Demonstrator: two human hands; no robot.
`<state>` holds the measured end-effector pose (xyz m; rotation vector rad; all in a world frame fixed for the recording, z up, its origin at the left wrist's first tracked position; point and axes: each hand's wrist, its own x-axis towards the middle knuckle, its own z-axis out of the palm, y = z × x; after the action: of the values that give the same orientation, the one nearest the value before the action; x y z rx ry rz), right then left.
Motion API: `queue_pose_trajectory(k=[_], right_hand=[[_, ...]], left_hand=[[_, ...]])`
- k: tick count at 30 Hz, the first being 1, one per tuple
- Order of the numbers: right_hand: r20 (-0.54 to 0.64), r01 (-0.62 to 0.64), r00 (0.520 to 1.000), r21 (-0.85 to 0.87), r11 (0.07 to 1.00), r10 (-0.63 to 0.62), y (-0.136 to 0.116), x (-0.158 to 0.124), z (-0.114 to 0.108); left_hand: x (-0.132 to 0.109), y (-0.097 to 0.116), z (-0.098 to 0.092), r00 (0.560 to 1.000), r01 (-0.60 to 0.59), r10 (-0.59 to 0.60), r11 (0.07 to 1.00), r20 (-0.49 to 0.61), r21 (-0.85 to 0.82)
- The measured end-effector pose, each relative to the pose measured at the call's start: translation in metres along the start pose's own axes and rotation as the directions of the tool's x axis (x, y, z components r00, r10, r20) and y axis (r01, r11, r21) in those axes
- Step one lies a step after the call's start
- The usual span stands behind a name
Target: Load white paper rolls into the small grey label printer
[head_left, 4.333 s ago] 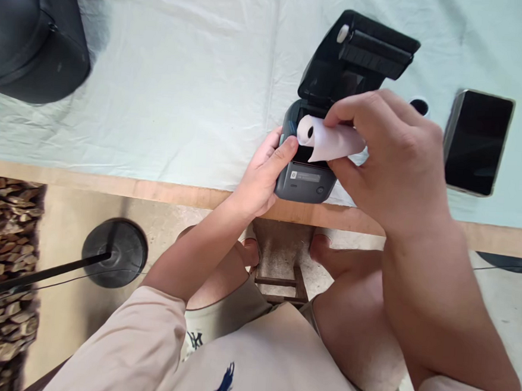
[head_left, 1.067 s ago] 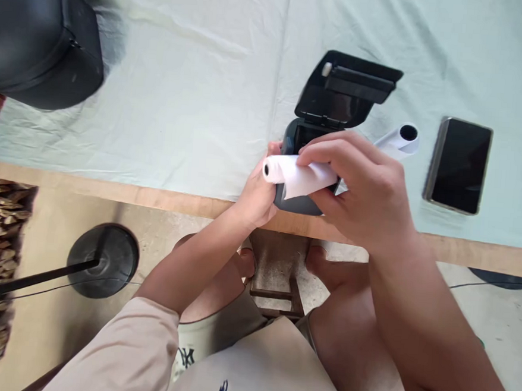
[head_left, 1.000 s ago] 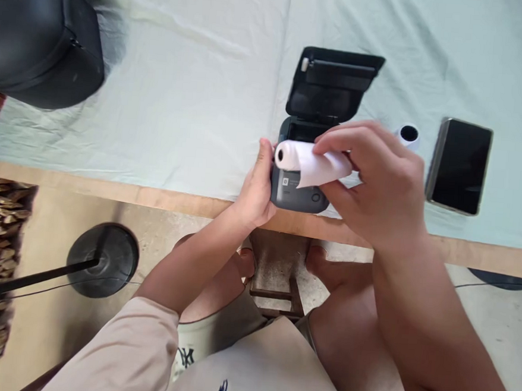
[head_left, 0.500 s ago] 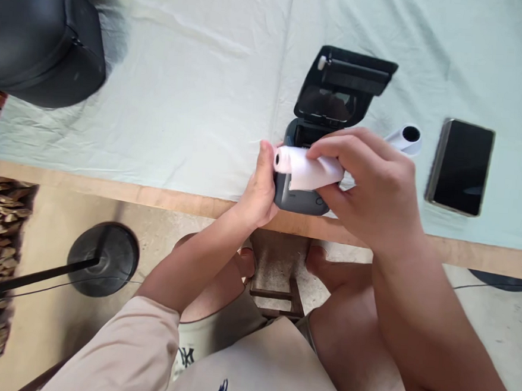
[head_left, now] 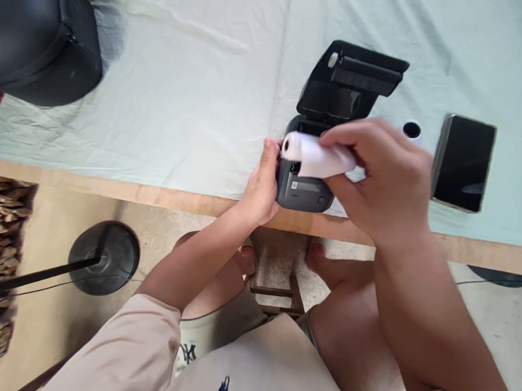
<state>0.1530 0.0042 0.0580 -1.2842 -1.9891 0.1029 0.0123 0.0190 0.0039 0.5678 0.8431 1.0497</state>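
A dark grey printer (head_left: 305, 195) stands near the table's front edge, its black lid (head_left: 353, 83) raised. My left hand (head_left: 264, 187) grips the printer's left side, thumb up along it; the other fingers are mostly hidden. Over the open compartment, my right hand (head_left: 379, 174) pinches a white paper roll (head_left: 320, 156) by its right part, thumb below and fingers above. The roll's hollow end faces left, and a flap of paper hangs down. Whether the roll touches the printer is unclear. Behind my right hand, a second white roll (head_left: 411, 131) is partly hidden.
A phone-like device with a black screen (head_left: 464, 163) lies to the right. A large black case (head_left: 44, 37) stands at the back left. Pale cloth covers the table (head_left: 183, 95), whose wooden edge runs in front. Below left is a round black stand base (head_left: 103, 258).
My right hand and the paper roll have moved slightly up and to the right, uncovering a label on the printer's front. The lid appears slightly further right.
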Motion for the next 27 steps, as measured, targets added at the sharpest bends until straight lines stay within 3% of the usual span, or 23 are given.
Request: queue_pose_trajectory(k=[4, 17, 23, 27], right_hand=[[-0.065, -0.068, 0.996, -0.114, 0.991, 0.061, 0.01, 0.002, -0.004], [0.039, -0.066, 0.996, -0.187, 0.98, 0.075, 0.014, 0.0, -0.016], [0.148, 0.028, 0.989, -0.053, 0.998, -0.02, 0.012, -0.003, -0.015], [0.133, 0.101, 0.986, 0.037, 0.994, -0.106, 0.005, -0.004, -0.007]], left_hand=[[-0.002, 0.0, -0.002, 0.996, -0.033, 0.033, 0.999, 0.079, 0.009], [-0.005, 0.002, -0.003, 0.986, -0.078, 0.062, 0.992, 0.156, 0.1], [-0.004, 0.001, -0.002, 0.985, -0.075, 0.076, 0.997, 0.153, -0.012], [-0.002, 0.0, -0.002, 0.98, -0.109, 0.109, 0.994, 0.164, -0.009]])
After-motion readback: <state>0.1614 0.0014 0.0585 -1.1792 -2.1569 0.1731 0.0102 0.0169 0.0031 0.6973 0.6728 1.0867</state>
